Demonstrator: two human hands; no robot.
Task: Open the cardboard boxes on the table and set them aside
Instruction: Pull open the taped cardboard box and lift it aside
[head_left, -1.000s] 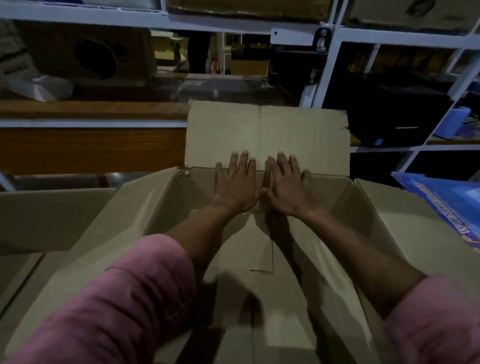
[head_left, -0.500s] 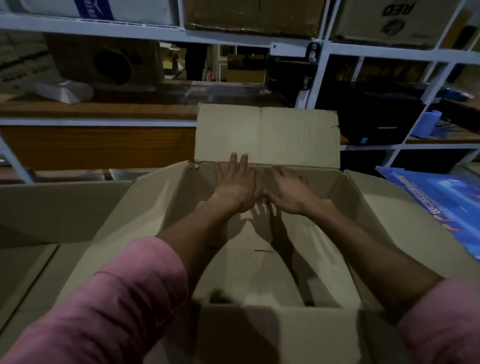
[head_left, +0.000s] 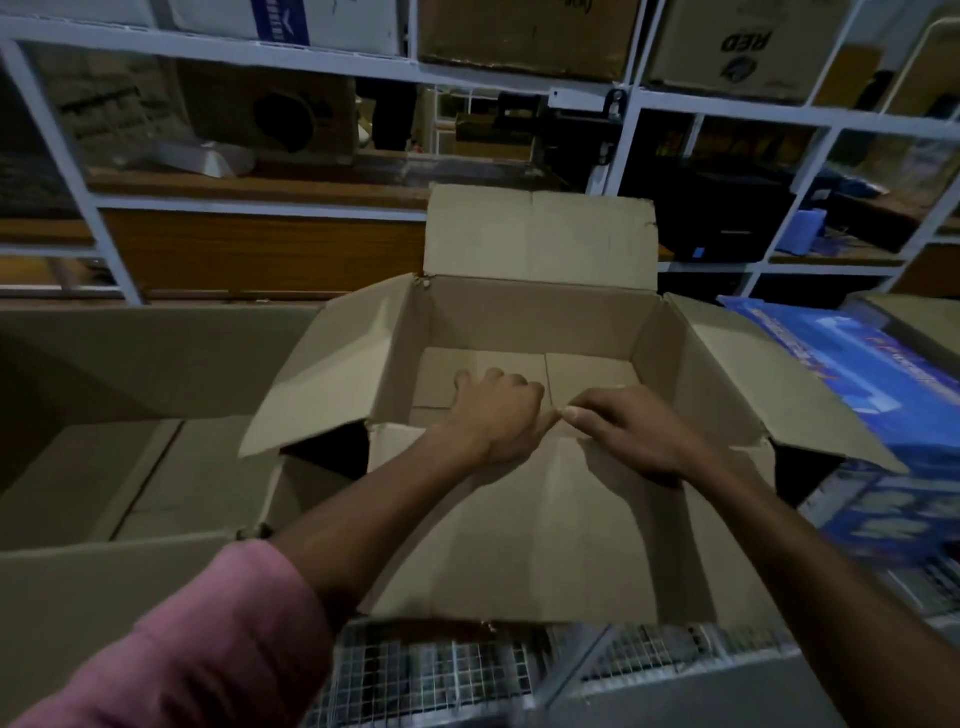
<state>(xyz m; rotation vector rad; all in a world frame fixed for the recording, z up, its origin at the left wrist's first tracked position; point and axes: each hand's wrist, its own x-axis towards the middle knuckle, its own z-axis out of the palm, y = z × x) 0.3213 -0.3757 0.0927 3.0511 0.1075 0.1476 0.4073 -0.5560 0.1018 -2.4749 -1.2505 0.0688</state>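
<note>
Lower left of the frame: a pink sleeve (head_left: 208, 639) leads up to the left hand. Behind it, at mid left, a second cardboard box (head_left: 156, 467) stands with its top open, touching or just beside the box in hand; I judge it already dealt with.

Centre of the frame: the cardboard box (head_left: 524, 322) sits with its far flap (head_left: 540, 234) upright and both side flaps splayed outward. Its interior shows only the bottom panels. The near flap (head_left: 519, 525) folds toward the viewer, over a wire mesh surface (head_left: 441, 670) at lower centre; whether that mesh is the bench top cannot be told.

The left hand (head_left: 493, 415) has its fingers curled over the top edge of the near flap, gripping it. Just beside it, the right hand (head_left: 628, 431) pinches the same edge, thumb on top. Both grip the edge, in my judgement, to press the flap down and outward, the last step of opening.

Right of the frame: a blue printed carton (head_left: 883, 415) lies beside the box, under its right flap. Shelving (head_left: 623, 98) with stored cartons fills the upper frame.
</note>
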